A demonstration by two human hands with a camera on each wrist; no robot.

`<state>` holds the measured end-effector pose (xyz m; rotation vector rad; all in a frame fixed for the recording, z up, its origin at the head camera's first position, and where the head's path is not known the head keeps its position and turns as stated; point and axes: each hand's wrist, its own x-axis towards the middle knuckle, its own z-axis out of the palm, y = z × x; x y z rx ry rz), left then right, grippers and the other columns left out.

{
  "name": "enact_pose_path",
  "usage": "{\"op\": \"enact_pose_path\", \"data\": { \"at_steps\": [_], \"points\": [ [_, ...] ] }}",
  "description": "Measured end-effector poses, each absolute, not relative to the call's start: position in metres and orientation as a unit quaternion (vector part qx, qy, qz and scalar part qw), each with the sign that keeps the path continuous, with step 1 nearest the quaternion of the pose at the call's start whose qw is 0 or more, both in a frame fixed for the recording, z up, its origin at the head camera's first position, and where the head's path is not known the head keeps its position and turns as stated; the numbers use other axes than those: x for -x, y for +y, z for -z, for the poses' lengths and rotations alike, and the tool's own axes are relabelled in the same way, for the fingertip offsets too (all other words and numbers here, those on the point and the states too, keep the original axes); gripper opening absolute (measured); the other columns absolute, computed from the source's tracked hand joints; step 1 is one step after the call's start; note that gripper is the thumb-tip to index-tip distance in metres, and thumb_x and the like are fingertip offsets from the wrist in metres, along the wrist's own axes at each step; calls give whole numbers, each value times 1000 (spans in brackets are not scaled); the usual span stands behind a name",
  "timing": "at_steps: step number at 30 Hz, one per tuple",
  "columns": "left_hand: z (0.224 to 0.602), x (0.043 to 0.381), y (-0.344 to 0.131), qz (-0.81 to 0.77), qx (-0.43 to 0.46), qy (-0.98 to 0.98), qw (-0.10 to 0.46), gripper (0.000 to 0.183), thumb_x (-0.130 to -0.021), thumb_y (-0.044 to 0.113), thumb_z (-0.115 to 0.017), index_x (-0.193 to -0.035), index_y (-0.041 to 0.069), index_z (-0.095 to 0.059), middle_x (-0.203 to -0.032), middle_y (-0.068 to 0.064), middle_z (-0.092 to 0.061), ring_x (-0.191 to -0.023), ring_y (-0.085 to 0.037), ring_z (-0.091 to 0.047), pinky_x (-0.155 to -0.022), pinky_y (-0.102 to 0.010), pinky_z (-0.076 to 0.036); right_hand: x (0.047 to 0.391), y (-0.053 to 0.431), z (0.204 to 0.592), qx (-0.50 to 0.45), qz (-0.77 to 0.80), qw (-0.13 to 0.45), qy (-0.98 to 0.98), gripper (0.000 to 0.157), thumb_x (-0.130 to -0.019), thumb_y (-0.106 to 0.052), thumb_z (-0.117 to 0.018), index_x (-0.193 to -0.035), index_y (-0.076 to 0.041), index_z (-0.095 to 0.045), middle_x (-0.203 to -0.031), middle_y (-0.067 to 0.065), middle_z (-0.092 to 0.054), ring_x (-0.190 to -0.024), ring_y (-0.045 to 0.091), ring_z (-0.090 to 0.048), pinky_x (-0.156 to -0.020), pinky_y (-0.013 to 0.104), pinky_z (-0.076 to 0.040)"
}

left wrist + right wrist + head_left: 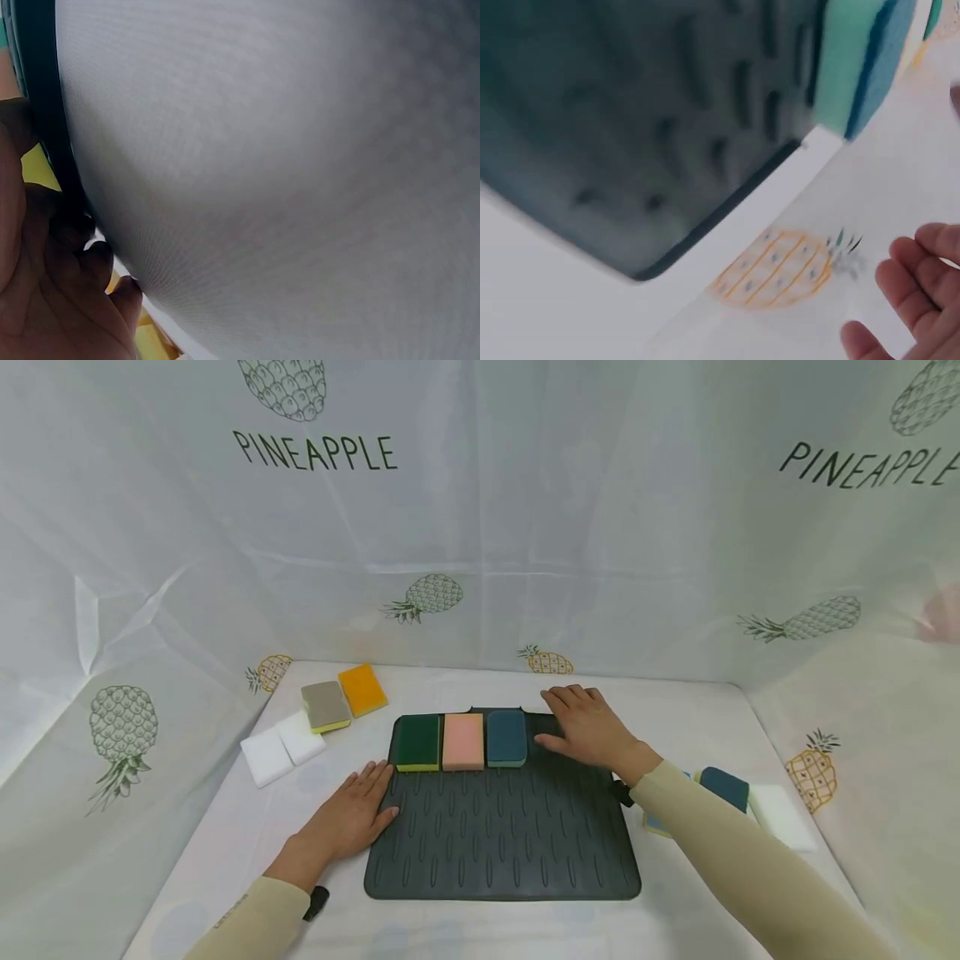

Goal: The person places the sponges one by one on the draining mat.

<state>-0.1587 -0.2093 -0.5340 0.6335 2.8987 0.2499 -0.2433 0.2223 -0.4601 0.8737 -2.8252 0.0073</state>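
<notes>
A dark grey ribbed mat (502, 843) lies on the white table. Along its far edge sit three sponges in a row: a dark green one (417, 742), a pink one (463, 741) and a blue one (507, 737). My left hand (345, 814) rests at the mat's left edge, fingers extended and fingertips beside the green sponge. Over the mat's far right part is my right hand (588, 727), holding nothing, with its thumb close to the blue sponge. In the right wrist view the blue sponge (881, 67) shows a pale green side, apart from the relaxed fingers (907, 289).
At the back left lie a grey-topped sponge (326, 703), an orange one (363, 688) and two white ones (267, 755). To the right are a dark blue sponge (724, 787), a white one (782, 817) and another blue one, partly hidden by my forearm. Pineapple-printed cloth (450, 502) walls the table.
</notes>
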Motion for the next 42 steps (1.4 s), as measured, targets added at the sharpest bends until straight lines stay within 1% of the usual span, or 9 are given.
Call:
{"op": "enact_pose_path", "data": {
  "at_steps": [6,9,12,16,21,23,26,30,42],
  "points": [
    [530,159,-210,-86,-210,970,84,76,-109,41,-56,-164,-3,-28,-170,-23,-31,-159,-42,-29,-128,-61,-27,223,268,462,-304,18,183,-935,69,-95,-44,-77,-143,2,-59,-138,20,-64,-125,40,-59,-101,59,-49],
    [529,159,-209,-87,-210,970,89,76,-109,41,-56,-164,-3,-28,-171,-23,-31,-159,-42,-28,-128,-61,-27,209,291,465,-304,25,204,-930,67,-95,-44,-75,-140,4,-61,-134,21,-65,-121,41,-61,-98,59,-50],
    [529,159,-209,-86,-209,970,91,76,-109,41,-56,-165,-3,-28,-171,-23,-31,-159,-42,-28,-128,-61,-26,195,314,470,-304,30,222,-926,67,-106,-54,-57,-137,5,-62,-130,22,-66,-118,42,-62,-94,59,-51],
    [531,159,-208,-87,-210,969,92,76,-109,41,-56,-165,-3,-28,-171,-23,-30,-159,-43,-28,-128,-61,-26,177,341,477,-305,36,247,-919,82,-111,-64,-25,-132,5,-65,-124,22,-68,-111,42,-63,-88,60,-52],
    [533,159,-208,-89,-211,969,91,76,-109,41,-55,-165,-3,-27,-171,-23,-30,-159,-43,-27,-128,-61,-26,151,367,486,-302,43,251,-919,85,-110,-65,-23,-129,6,-66,-119,22,-70,-108,43,-65,-86,60,-52],
    [533,158,-208,-91,-213,969,89,76,-109,41,-56,-164,-3,-28,-171,-23,-30,-159,-43,-28,-127,-62,-27,142,374,490,-297,47,238,-924,84,-109,-66,-28,-129,5,-66,-120,21,-70,-108,42,-65,-86,60,-52],
    [532,157,-208,-92,-214,969,87,75,-109,40,-56,-164,-4,-28,-170,-24,-31,-159,-43,-29,-127,-62,-27,130,383,494,-286,49,214,-933,76,-106,-65,-45,-130,5,-65,-122,21,-69,-110,42,-65,-88,61,-52],
    [531,157,-208,-93,-215,968,84,74,-109,39,-56,-163,-5,-29,-170,-24,-32,-158,-44,-30,-127,-62,-28,121,392,499,-270,50,190,-943,71,-94,-56,-70,-131,4,-64,-124,22,-69,-113,42,-64,-90,61,-51],
    [530,156,-208,-92,-213,969,85,75,-109,40,-56,-164,-4,-29,-170,-24,-31,-158,-44,-29,-127,-62,-28,113,403,505,-225,28,153,-962,100,-74,-59,-88,-143,6,-55,-136,26,-62,-123,46,-58,-96,66,-48]
  ]
}}
